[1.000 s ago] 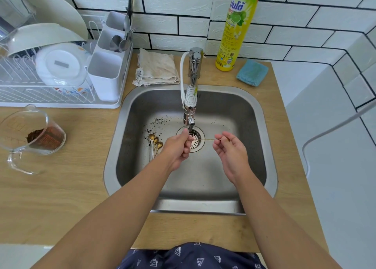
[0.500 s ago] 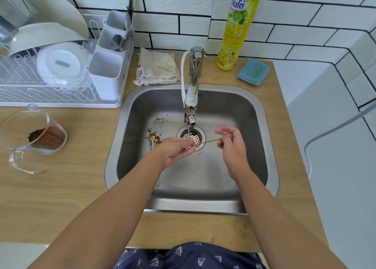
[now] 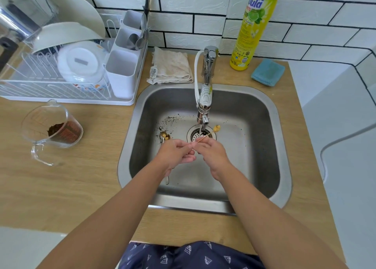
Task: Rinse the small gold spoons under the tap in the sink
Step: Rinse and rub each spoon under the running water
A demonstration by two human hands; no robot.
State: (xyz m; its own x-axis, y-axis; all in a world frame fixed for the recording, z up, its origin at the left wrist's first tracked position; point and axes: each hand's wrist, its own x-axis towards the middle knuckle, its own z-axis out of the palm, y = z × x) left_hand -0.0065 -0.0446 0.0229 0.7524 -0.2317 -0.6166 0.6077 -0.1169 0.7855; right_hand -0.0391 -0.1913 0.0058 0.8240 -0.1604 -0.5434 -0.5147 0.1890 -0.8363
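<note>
I hold one small gold spoon with a thin handle (image 3: 209, 134) over the round drain strainer (image 3: 200, 134) of the square stainless steel sink (image 3: 264, 126). Its bowl points up and to the right, just beside the spout of the chrome tap (image 3: 205, 97), and a thin stream of water falls past the handle. My right hand (image 3: 212, 153) pinches the near end of the handle between curled fingers. My left hand (image 3: 176, 152) meets it there, fingertips closed on the same end, though I cannot tell how firmly. More gold spoons (image 3: 165, 136) lie on the sink floor to the left, partly hidden under my left hand; only one bowl shows clearly, so I cannot count them. Dark specks are scattered on the steel near them.

The sink sits in a wooden table (image 3: 71, 177) against a white tiled wall. Behind the tap lie one folded beige cloth (image 3: 172, 67), one tall yellow bottle of dish soap (image 3: 254, 28) and one blue sponge (image 3: 268, 72). To the left stand one white dish rack (image 3: 50, 89) with bowls and cutlery, and one clear glass measuring jug (image 3: 54, 128) with brown grounds inside.
</note>
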